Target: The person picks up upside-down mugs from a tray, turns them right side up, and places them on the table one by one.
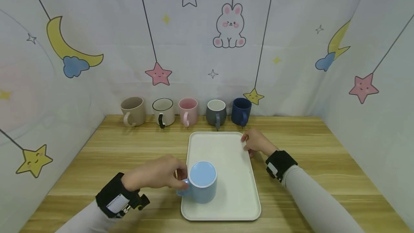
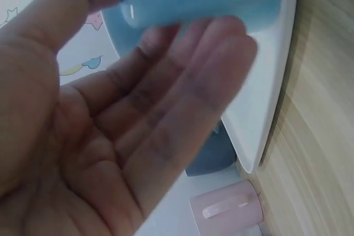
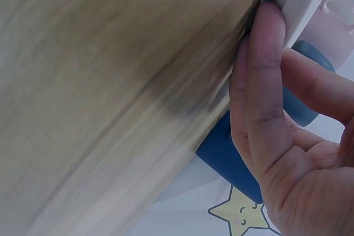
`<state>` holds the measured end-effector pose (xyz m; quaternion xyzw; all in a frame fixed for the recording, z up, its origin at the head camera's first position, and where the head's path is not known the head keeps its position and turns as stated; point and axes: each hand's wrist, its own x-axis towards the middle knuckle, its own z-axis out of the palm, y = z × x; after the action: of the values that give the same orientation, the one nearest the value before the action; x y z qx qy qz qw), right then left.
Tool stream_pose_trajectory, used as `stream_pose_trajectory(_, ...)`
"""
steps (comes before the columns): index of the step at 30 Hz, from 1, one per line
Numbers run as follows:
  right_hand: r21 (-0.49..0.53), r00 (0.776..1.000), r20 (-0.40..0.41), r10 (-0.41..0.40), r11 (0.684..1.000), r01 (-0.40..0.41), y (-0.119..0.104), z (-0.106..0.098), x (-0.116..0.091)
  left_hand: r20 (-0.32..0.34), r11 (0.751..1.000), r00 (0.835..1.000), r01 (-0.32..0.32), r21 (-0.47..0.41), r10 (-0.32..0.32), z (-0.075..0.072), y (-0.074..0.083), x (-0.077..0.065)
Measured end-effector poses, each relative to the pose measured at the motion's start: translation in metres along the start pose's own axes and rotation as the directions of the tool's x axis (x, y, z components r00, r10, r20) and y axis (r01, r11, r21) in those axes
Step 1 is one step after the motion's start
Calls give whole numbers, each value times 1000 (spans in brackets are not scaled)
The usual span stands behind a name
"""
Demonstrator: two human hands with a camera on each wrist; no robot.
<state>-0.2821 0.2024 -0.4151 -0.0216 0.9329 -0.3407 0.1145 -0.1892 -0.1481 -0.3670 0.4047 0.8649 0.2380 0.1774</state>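
A light blue mug (image 1: 203, 184) stands on the near left part of a white rectangular tray (image 1: 233, 175), its handle pointing left. My left hand (image 1: 158, 173) is at that handle, with the thumb on one side and the fingers on the other. In the left wrist view, the left hand's fingers (image 2: 166, 109) reach long and only slightly bent toward the blue handle (image 2: 182, 4). At the tray's far right corner, my right hand (image 1: 257, 143) pinches the rim. The right wrist view has its fingers (image 3: 265, 81) lying along the tray's outer side.
Along the table's back edge stands a row of mugs: beige (image 1: 133, 111), white with black handle (image 1: 164, 112), pink (image 1: 188, 112), grey (image 1: 216, 113) and dark blue (image 1: 241, 112). Behind them hangs a printed white cloth (image 1: 200, 60). Wooden tabletop (image 1: 129, 146) surrounds the tray.
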Motion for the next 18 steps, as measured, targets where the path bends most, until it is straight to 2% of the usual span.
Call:
stream_pose_trajectory(6, 7, 1000, 3, 0, 1000, 0, 1, -1, 0, -38, 999, 999, -31, 12, 32, -2, -1, 4)
stream_pose_trajectory(12, 11, 1000, 3, 6, 1000, -6, 1, -1, 0, -74, 997, 997, -21, 68, 26, -2, 3, 4)
stream_pose_trajectory(18, 19, 1000, 8, 7, 1000, -7, 0, 0, 0, -96, 996, 995, -27, 82, 34, 0, 4, 4)
